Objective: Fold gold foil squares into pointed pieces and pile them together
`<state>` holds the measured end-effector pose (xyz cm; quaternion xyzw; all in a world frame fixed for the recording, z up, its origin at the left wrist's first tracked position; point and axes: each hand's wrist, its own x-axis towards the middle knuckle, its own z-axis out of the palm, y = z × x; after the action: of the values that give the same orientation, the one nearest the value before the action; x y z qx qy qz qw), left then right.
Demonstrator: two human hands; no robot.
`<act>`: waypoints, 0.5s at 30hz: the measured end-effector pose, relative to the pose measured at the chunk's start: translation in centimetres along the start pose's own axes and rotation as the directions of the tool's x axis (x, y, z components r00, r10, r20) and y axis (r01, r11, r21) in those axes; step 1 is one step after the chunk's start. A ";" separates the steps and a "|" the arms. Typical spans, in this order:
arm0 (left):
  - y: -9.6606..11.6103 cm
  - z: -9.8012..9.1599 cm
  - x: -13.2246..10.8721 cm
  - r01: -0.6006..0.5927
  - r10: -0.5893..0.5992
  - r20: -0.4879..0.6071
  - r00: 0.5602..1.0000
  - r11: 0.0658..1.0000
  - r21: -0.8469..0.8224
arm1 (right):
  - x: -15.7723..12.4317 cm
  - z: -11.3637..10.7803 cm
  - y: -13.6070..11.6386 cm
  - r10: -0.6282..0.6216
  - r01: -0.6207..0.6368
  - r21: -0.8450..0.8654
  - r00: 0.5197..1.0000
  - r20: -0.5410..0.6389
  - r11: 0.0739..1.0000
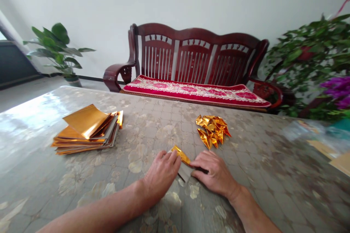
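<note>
A small sheet of gold foil paper (pixel 185 172), partly folded, lies on the table between my two hands. Its grey back faces up toward me, and a gold folded strip runs along the far side. My left hand (pixel 163 173) presses its fingers together on the paper's left part, covering that end. At the right end, my right hand (pixel 214 172) grips the paper's edge with thumb and index finger. Beyond the right hand sits a small pile of folded gold foil pieces (pixel 214 130). To the left is a stack of flat gold foil sheets (pixel 86 127), loosely piled.
A patterned cover lies over the table (pixel 153 116). Clear plastic bags (pixel 303 130) and brown cardboard (pixel 340 162) lie at the right edge. Behind the table stands a dark red wooden bench (pixel 191 56) with a red floral cushion (pixel 188 89). Potted plants (pixel 58 49) flank it.
</note>
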<state>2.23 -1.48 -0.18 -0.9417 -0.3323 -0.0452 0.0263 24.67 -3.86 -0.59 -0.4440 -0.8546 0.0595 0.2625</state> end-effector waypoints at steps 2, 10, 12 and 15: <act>-0.5 0.1 0.1 0.004 -0.004 -0.003 1.000 1.000 -0.022 | 0.0 0.0 0.0 -0.012 0.011 0.007 1.000 0.020 1.000; -1.8 0.2 0.0 -0.004 0.003 -0.006 1.000 0.999 -0.054 | 0.0 0.6 -0.1 -0.020 0.020 -0.002 1.000 0.005 1.000; -1.7 0.3 -0.1 -0.012 0.012 -0.006 1.000 0.999 -0.040 | 0.0 0.6 -0.3 -0.025 0.025 -0.012 1.000 0.002 1.000; -1.6 0.3 -0.2 -0.013 0.013 -0.007 1.000 1.000 -0.027 | 0.1 0.5 -0.6 -0.041 0.041 -0.023 0.999 0.003 0.999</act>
<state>1.11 -0.36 -0.50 -0.9439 -0.3255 -0.0530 0.0148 23.92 -4.01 -0.80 -0.4292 -0.8645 0.0446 0.2576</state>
